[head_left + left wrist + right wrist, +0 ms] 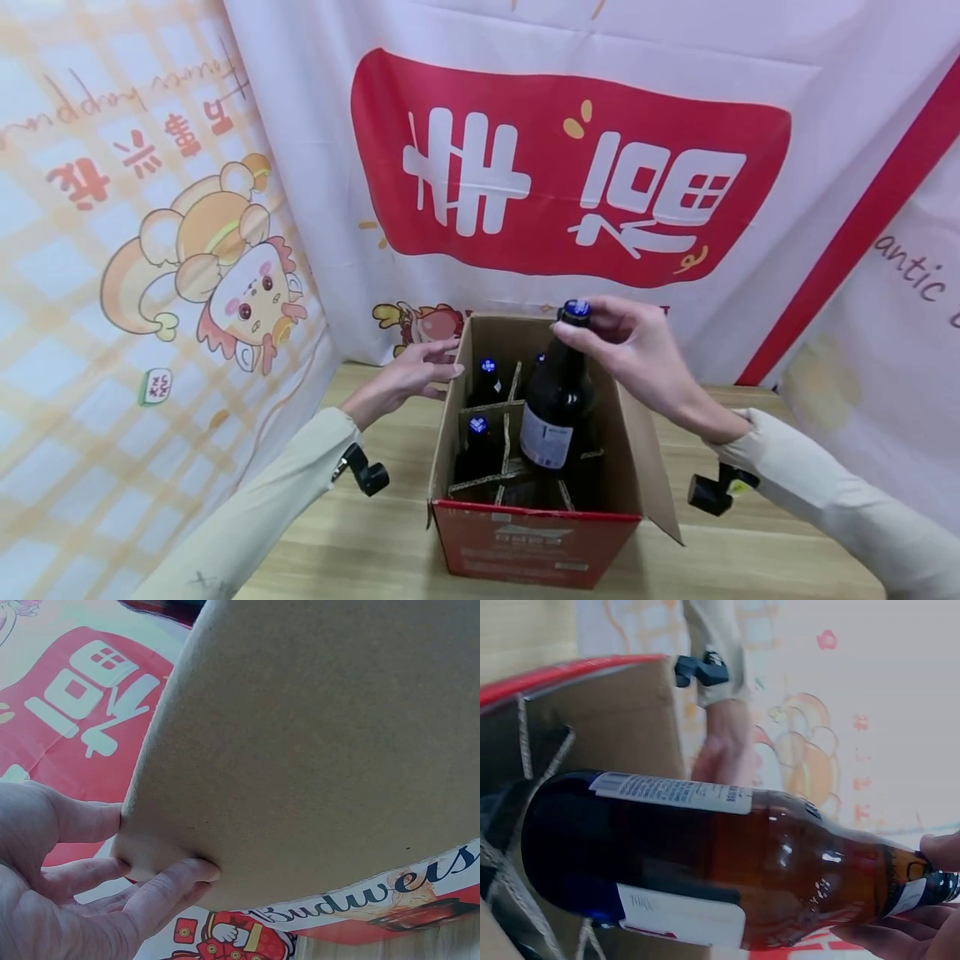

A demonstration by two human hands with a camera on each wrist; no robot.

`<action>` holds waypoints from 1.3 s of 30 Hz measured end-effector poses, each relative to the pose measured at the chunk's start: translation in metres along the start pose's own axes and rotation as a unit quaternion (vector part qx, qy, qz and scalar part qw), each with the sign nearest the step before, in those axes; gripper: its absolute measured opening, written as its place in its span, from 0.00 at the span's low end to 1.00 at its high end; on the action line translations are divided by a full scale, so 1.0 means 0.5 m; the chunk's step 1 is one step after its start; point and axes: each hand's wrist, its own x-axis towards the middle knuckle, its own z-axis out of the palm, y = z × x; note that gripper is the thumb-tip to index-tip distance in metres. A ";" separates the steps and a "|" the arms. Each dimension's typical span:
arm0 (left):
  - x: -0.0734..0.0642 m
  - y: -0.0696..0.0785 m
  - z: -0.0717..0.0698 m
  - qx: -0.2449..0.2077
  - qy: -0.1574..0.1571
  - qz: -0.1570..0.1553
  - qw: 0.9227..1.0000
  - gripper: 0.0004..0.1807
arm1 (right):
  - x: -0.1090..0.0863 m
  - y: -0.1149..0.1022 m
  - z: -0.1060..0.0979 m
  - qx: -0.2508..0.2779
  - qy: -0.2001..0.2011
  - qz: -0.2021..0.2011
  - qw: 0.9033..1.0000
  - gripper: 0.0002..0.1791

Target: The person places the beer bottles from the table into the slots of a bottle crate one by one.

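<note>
My right hand (637,346) pinches a brown glass beer bottle (555,408) by its neck, just under the blue cap. The bottle hangs upright over the open cardboard box (540,550), its base about level with the dividers (495,408); the right wrist view shows its white labels (682,911). With thumb and fingers, my left hand (408,375) holds the box's left side near the far corner. In the left wrist view that hand (97,885) pinches the edge of a brown cardboard flap (300,750). More blue-capped bottles (477,442) stand in the box's compartments.
The box stands on a wood-grain table (337,533), with a flap (652,467) folded outward on its right side. Printed cloth (300,50) hangs behind and on both sides. Small black cameras (363,471) are strapped to both wrists.
</note>
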 end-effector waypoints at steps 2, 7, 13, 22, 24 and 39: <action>0.000 0.000 0.000 0.001 0.001 -0.003 1.000 0.37 | -0.004 0.003 0.013 -0.007 -0.016 0.014 1.000 0.16; -0.003 -0.003 0.001 0.002 0.003 -0.005 1.000 0.38 | -0.014 0.011 0.040 -0.011 -0.059 0.030 0.998 0.17; -0.003 -0.005 0.002 0.003 -0.001 -0.002 1.000 0.37 | -0.015 0.016 0.063 -0.027 -0.103 0.013 0.994 0.19; -0.002 -0.001 0.001 0.006 0.001 -0.001 1.000 0.37 | -0.013 0.023 0.080 -0.062 -0.186 -0.029 0.980 0.16; -0.001 -0.001 0.001 0.003 -0.001 0.001 1.000 0.37 | -0.010 0.026 0.082 -0.063 -0.201 -0.034 0.977 0.16; -0.002 0.000 0.002 0.001 0.005 -0.002 1.000 0.38 | 0.037 0.013 0.110 -0.119 -0.375 -0.070 0.917 0.09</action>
